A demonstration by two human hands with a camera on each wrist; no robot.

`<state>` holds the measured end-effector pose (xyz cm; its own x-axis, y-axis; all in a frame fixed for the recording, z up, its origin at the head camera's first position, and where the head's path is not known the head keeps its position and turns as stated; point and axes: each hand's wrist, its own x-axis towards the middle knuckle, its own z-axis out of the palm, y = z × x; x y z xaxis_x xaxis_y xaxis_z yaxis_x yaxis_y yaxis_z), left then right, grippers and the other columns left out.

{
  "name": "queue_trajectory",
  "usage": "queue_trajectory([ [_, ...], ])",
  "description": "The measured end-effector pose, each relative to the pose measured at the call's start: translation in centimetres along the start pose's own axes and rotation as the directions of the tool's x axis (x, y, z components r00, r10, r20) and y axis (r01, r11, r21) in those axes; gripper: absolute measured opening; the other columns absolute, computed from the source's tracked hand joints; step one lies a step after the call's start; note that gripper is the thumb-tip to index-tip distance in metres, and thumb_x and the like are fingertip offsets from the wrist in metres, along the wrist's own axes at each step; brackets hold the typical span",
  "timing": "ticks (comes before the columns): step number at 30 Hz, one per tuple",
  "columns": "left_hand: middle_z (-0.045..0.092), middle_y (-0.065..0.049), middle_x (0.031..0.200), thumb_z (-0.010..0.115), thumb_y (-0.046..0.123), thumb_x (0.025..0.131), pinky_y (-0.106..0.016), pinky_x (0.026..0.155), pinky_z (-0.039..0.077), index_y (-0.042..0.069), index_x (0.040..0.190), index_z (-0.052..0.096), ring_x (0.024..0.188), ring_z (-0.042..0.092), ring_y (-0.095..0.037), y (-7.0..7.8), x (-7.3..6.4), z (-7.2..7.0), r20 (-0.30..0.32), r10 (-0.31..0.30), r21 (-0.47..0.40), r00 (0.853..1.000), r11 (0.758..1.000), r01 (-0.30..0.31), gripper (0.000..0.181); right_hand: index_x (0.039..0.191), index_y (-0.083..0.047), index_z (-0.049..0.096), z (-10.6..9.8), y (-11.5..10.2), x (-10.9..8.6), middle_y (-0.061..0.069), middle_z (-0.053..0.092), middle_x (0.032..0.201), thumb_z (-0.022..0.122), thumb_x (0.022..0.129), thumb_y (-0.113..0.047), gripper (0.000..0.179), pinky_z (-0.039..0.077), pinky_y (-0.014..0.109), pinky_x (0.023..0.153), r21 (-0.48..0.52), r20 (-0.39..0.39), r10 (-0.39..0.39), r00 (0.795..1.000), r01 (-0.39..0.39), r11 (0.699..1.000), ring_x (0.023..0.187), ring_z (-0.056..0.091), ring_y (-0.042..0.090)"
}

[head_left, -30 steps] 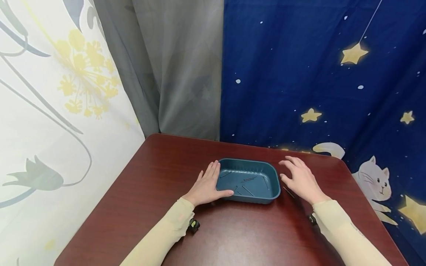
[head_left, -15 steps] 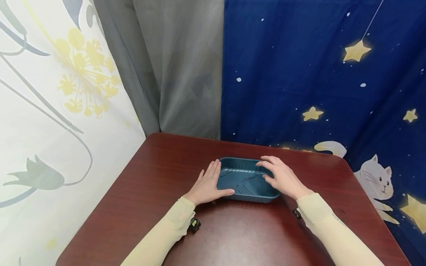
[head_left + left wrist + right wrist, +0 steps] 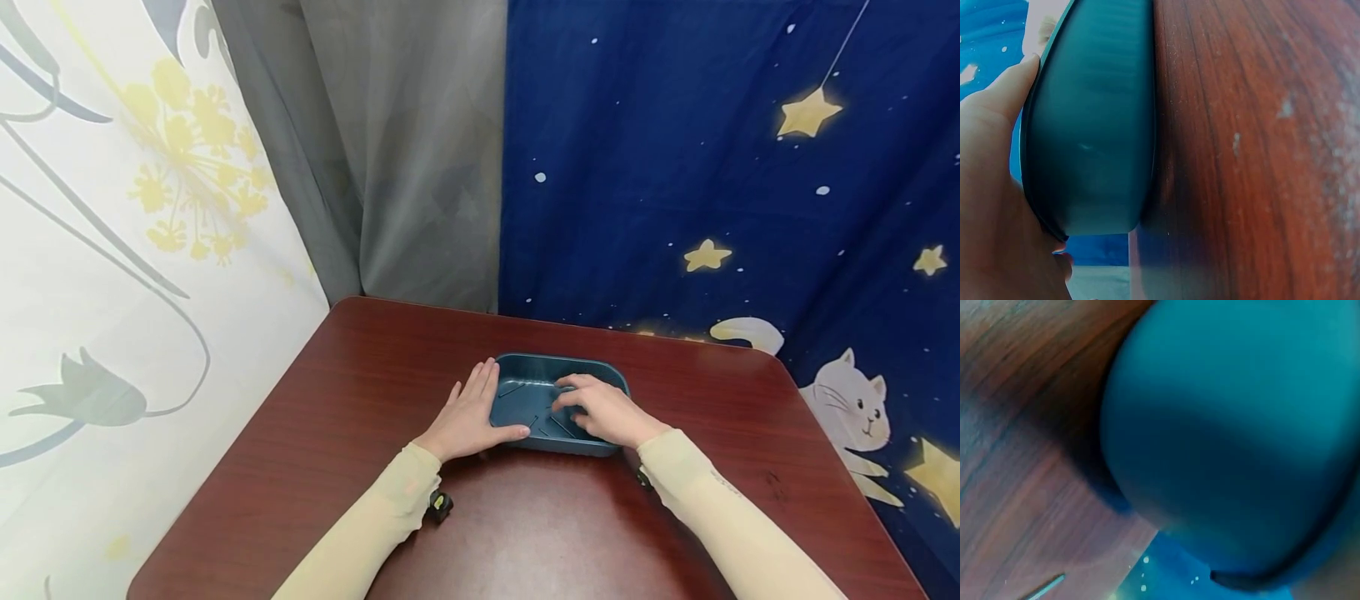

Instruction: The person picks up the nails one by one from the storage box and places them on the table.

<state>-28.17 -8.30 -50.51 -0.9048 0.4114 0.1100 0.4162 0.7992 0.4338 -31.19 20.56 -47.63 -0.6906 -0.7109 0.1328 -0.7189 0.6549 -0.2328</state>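
Note:
A dark teal plastic tray (image 3: 562,447) stands on the table, with several thin, nail-like metal pieces (image 3: 561,427) scattered on its floor. My left hand (image 3: 467,423) rests on the tray's left end, fingers straight along the rim and thumb over the near edge. In the left wrist view the tray's outer wall (image 3: 1091,125) shows beside that hand. Over the tray's right half, my right hand (image 3: 609,412) reaches in with loosely bent fingers. Nothing can be seen held in it, though its fingertips partly cover the pieces below. The tray's outside (image 3: 1222,437) fills much of the right wrist view.
Another thin metal piece (image 3: 1044,587) lies on the reddish-brown table (image 3: 390,358), outside the tray. Behind the table hang a grey curtain (image 3: 427,167) and a blue star-patterned curtain (image 3: 637,167). A white patterned curtain (image 3: 90,275) hangs at the left.
My right hand has moved left, from beside the tray to over its inside, and its fingers have lowered. The left hand and the tray have stayed in place.

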Motion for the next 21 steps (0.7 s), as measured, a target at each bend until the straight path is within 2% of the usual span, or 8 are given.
queue_trajectory([
  [4,-0.008,0.003,0.168,0.039,0.094,0.076,-0.058,0.118,0.014,0.01,0.163,0.003,0.154,-0.002,-0.021,-0.1,0.0,0.1,0.002,-0.003,0.001,1.0,1.0,0.003,0.126,0.11,-0.028,0.078,0.6,0.0,0.5,0.01,0.057,0.14,0.075,0.087,0.0,0.037,0.049,0.047,0.098,-0.028,0.035,-0.003,0.999,0.004,1.0,0.131,0.049,0.027],
  [11,-0.007,0.003,0.168,0.042,0.093,0.077,-0.058,0.118,0.013,0.01,0.163,0.004,0.154,0.0,-0.023,0.1,0.1,-0.1,0.008,-0.004,0.001,1.0,1.0,0.004,0.125,0.106,-0.029,0.079,1.2,0.1,1.1,0.008,0.057,0.141,0.075,0.086,0.0,0.035,0.052,0.046,0.093,-0.046,0.049,0.014,0.999,-0.012,0.999,0.132,0.048,0.025],
  [21,-0.008,0.004,0.168,0.044,0.091,0.079,-0.058,0.118,0.014,0.01,0.163,0.004,0.154,-0.002,-0.021,0.1,0.2,0.0,0.011,-0.006,0.001,1.0,1.0,0.006,0.123,0.1,-0.032,0.078,1.9,0.8,1.5,0.004,0.058,0.138,0.081,0.086,-0.017,0.021,0.051,0.049,0.094,-0.057,-0.006,0.068,0.998,-0.068,0.996,0.13,0.049,0.023],
])
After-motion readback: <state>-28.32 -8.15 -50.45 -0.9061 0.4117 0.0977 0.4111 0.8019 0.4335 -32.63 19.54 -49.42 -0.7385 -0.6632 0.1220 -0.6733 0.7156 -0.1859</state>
